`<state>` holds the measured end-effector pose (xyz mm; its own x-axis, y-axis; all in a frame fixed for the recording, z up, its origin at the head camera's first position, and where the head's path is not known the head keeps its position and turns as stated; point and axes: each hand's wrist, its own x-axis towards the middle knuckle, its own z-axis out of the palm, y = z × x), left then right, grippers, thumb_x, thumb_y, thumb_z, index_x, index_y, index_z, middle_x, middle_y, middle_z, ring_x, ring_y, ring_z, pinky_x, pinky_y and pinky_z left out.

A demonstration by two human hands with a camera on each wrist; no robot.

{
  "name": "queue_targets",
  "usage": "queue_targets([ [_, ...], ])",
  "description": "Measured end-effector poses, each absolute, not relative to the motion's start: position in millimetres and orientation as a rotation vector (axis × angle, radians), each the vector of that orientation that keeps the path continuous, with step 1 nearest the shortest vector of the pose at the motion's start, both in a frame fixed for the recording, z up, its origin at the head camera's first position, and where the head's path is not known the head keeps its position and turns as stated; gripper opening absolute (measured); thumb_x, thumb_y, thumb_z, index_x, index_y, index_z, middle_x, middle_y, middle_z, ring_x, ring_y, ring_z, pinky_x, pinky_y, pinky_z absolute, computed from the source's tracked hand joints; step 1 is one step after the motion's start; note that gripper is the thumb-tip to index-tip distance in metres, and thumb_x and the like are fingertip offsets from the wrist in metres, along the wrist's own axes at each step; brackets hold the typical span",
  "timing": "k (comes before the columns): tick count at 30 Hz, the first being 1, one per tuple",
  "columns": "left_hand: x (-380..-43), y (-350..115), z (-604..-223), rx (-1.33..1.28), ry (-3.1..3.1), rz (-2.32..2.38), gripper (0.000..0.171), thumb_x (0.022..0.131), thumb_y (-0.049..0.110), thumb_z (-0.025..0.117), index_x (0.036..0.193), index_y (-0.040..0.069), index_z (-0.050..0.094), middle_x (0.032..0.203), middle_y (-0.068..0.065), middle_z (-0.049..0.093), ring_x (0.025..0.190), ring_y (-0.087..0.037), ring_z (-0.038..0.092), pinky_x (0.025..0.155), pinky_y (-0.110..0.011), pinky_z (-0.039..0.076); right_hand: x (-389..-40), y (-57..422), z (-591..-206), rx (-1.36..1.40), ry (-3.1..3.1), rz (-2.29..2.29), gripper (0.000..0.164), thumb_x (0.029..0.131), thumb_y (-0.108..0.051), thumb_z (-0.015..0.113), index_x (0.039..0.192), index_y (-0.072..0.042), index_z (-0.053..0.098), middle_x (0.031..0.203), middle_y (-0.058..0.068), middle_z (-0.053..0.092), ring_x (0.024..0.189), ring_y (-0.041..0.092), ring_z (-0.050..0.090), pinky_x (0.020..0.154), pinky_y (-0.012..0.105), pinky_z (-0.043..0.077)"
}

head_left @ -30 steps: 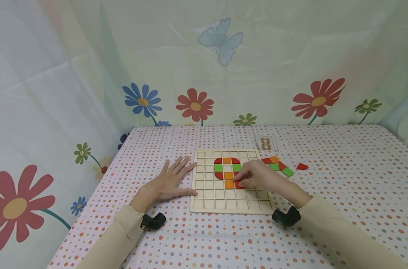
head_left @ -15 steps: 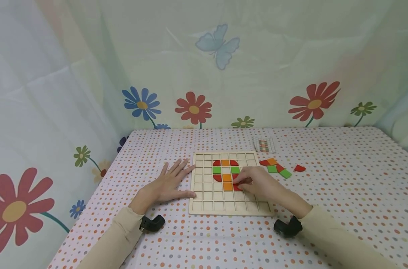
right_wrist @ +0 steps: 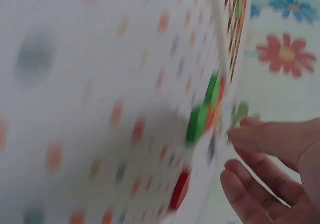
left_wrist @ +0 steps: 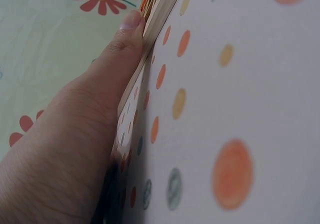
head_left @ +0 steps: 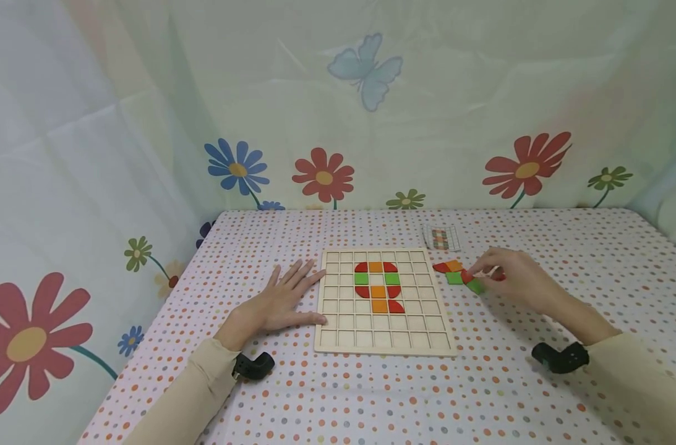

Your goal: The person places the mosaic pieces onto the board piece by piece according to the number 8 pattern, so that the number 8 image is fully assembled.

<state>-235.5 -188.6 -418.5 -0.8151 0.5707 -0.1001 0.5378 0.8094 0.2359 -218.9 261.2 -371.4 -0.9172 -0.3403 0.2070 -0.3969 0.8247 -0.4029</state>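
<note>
My left hand lies flat with fingers spread, its fingertips and thumb on the left edge of a wooden grid board. Set in the board are several red quarter-round tiles, among them a lower red tile, plus orange squares, one being an orange tile, and two green squares including a green tile. My right hand hovers over the loose tiles right of the board, fingertips by a red tile. In the right wrist view, nothing shows between the thumb and fingers.
Beside the red one lie a loose green square, an orange tile and another green tile. A separate red tile lies apart. Behind them is a small pattern card. A dotted cloth covers the table.
My right hand has left the lower red tile on the board and moved right to the loose tiles. That red tile now shows fully. My left hand has stayed in place.
</note>
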Motion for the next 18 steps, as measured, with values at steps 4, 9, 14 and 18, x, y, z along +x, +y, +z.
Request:
queue_targets([
  [4, -235, -189, -418, 0.867, 2.825, 0.298, 0.097, 0.096, 0.073, 0.055, 0.17, 0.026, 0.014, 0.176, -0.008, 0.001, 0.162, -0.032, -0.003, 0.125, -0.064, -0.007, -229, 295, -373, 0.582, -2.982, 0.641, 0.023, 0.085, 0.004, 0.082, 0.108, 0.004, 0.078, 0.107, 0.02, 0.069, 0.096, 0.039, 0.067, 0.081, 0.055, 0.06],
  [9, -235, -188, -418, 0.868, 2.816, 0.308, 0.097, 0.095, 0.074, 0.055, 0.17, 0.027, 0.014, 0.176, -0.008, 0.0, 0.162, -0.032, -0.004, 0.125, -0.065, -0.007, -234, 312, -380, 0.593, -3.025, 0.65, 0.025, 0.087, 0.005, 0.081, 0.111, 0.007, 0.077, 0.106, 0.017, 0.068, 0.096, 0.039, 0.068, 0.083, 0.056, 0.06],
  [14, -236, -187, -420, 0.85, 2.817, 0.283, 0.098, 0.095, 0.077, 0.052, 0.17, 0.03, 0.011, 0.177, -0.006, -0.001, 0.162, -0.03, -0.005, 0.125, -0.063, -0.007, -236, 313, -383, 0.586, -3.031, 0.629, 0.025, 0.087, 0.005, 0.08, 0.111, 0.005, 0.077, 0.097, 0.01, 0.068, 0.09, 0.033, 0.067, 0.078, 0.052, 0.06],
  [18, -236, -188, -419, 0.836, 2.816, 0.275, 0.098, 0.095, 0.077, 0.052, 0.17, 0.031, 0.01, 0.177, -0.005, -0.002, 0.161, -0.03, -0.006, 0.125, -0.062, -0.008, -238, 310, -380, 0.645, -3.052, 0.583, 0.025, 0.087, 0.002, 0.081, 0.111, 0.006, 0.077, 0.094, 0.005, 0.066, 0.086, 0.026, 0.067, 0.075, 0.046, 0.06],
])
